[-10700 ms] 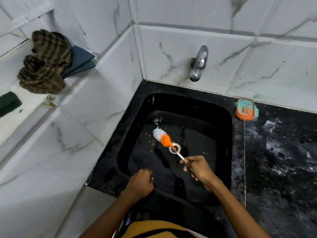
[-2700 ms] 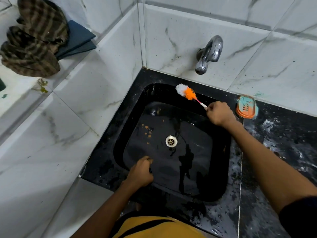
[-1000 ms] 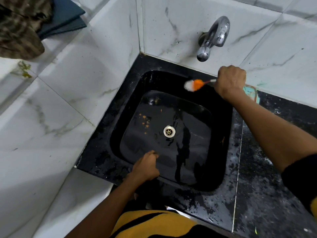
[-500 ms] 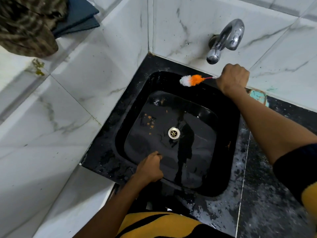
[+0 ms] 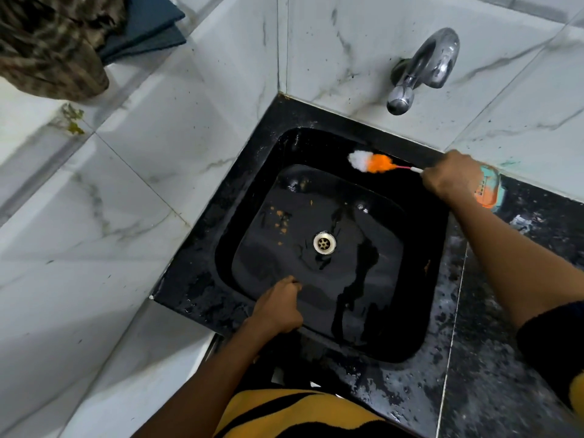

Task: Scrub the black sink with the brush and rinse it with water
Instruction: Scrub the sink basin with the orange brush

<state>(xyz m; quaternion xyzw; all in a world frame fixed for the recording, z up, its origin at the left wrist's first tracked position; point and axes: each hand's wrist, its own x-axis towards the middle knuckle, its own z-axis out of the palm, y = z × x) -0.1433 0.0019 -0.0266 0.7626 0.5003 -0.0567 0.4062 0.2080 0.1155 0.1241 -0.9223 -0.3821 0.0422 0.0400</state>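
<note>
— Looking down from the head camera, what fills the middle?

— A square black sink set into a dark, wet, speckled worktop in a corner of white marble-look tiles. A round metal drain sits in the basin floor, and small orange-brown specks lie on the floor to the left of it.

— Where is the brush?

— The brush lies almost level against the upper part of the sink's far wall, near the rim. Its bristle head is white at the tip and orange behind, pointing left, with a thin pale handle running right.

— Who holds it?

— The right hand grips the handle in a closed fist at the sink's far right corner, its arm reaching in from the lower right.

— And the other of the two hands?

— The left hand rests on the sink's near rim, fingers curled over the edge as if gripping it.

— Is water running?

— No stream shows under the chrome tap, which juts from the back wall above the sink.

— Anything else around?

— An orange and teal soap dish sits on the worktop just behind the right wrist, partly hidden. On the tiled ledge at top left lie a brown checked cloth and a folded dark blue cloth. A yellow and black garment shows at the bottom edge.
</note>
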